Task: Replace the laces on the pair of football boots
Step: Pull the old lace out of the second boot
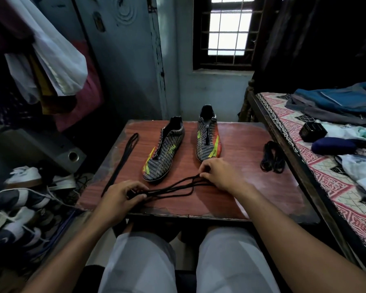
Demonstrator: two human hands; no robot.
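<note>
The lace (171, 188) lies folded into several black strands across the near middle of the tabletop (237, 193), its long axis running from lower left up to the right, just in front of the boots. The left hand (118, 197) pinches one bunched end between thumb and curled fingers; the right hand (218, 174) pinches the other end with its fingertips, just beside the toe of the right boot (208, 142). A lace like this looks light, limp and easily tangled (no stiffness to push with), so I judge it best held near a tip when threading, with the strands kept lightly taut.

The left boot (164, 151) and the right boot stand side by side, a little apart, toes towards the person and heel openings towards the window at the top of the frame. Both look unlaced. They should be firm enough to steady by the heel or sides.

Another lace (122, 159) lies stretched out at the left edge of the tabletop, and a coiled bundle of laces (273, 156) sits at the right, near the bed (304, 149).
</note>
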